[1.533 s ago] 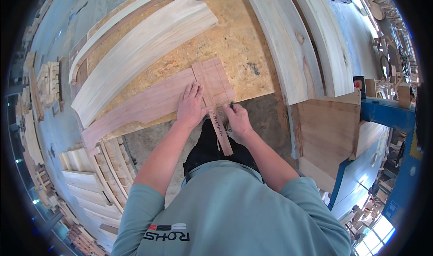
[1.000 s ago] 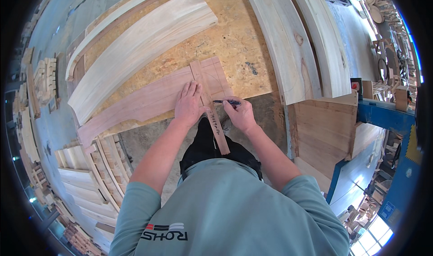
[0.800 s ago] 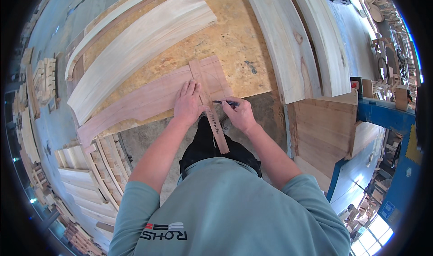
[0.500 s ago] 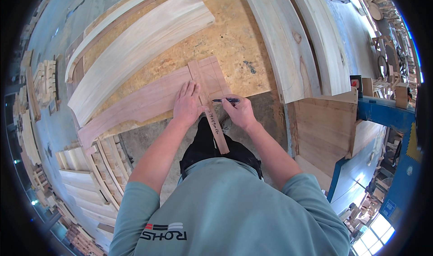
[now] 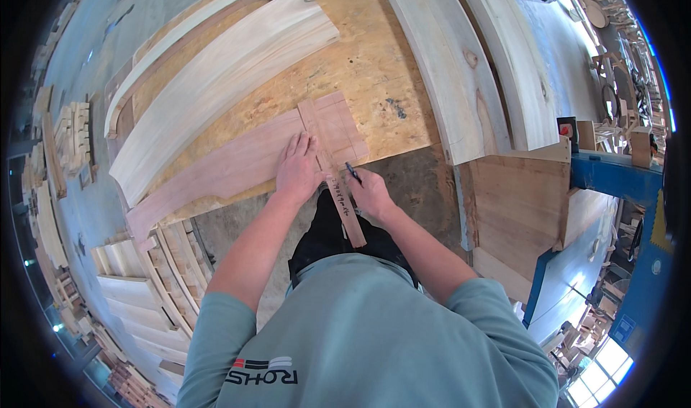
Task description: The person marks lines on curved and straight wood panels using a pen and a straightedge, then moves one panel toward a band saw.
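Note:
A thin pinkish board (image 5: 237, 162) with a curved outline lies along the table's near edge, pencil-like lines on its right end. Across it rests a narrow wooden strip (image 5: 345, 217) with dark handwriting; its near end juts past the table toward my body. My left hand (image 5: 295, 172) presses down beside the strip, fingers stretched flat on the board and the strip's edge, thumb by the strip. To the right of the strip, just off the table edge, my right hand (image 5: 371, 193) is closed around a dark pen (image 5: 352, 171), its tip pointing away from me.
A wide curved pale plank (image 5: 230, 77) and a slimmer curved piece (image 5: 187, 30) lie farther back on the worn table (image 5: 367, 70). Thick pale planks (image 5: 457, 70) stand at its right. Blue machinery (image 5: 608, 178) is far right; stacked wood (image 5: 133, 286) is lower left.
My right hand has drawn back toward me and slightly left, off the board's edge, and the pen has turned from sideways to pointing away. My left hand keeps its place.

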`<state>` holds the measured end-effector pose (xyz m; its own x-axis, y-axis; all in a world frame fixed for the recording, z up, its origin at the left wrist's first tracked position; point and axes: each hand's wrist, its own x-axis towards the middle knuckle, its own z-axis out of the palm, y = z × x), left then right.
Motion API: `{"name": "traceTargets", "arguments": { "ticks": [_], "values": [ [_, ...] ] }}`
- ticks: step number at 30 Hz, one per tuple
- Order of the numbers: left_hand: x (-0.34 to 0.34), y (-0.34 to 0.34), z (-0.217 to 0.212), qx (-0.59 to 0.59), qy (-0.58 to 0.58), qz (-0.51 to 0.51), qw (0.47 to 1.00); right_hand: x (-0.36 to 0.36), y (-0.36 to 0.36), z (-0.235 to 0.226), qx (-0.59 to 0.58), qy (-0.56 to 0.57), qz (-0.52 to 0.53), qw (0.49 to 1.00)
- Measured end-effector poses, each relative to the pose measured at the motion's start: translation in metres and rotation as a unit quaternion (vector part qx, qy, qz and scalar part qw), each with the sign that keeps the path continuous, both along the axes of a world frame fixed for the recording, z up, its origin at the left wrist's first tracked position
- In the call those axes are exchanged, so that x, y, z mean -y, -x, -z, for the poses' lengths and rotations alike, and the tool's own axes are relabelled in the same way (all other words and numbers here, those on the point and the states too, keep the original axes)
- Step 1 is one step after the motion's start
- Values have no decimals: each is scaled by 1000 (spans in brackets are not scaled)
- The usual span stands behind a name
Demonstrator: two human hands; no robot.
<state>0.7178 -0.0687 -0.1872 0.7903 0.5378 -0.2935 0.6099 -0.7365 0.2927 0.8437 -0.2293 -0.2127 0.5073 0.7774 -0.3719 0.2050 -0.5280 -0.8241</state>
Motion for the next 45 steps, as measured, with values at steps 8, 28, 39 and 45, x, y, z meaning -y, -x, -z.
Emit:
{"name": "traceTargets", "arguments": {
  "ticks": [8,28,39,45],
  "values": [
    [0,2,3,13,-3,3,1000,-8,26,40,-288,-33,183,940],
    [0,1,1,17,2,4,1000,-10,29,32,-299,-60,208,929],
    [-1,3,4,23,2,5,1000,-11,31,37,-321,-58,224,919],
    [0,2,3,26,5,6,1000,-10,30,40,-321,-60,222,919]
  ]
}}
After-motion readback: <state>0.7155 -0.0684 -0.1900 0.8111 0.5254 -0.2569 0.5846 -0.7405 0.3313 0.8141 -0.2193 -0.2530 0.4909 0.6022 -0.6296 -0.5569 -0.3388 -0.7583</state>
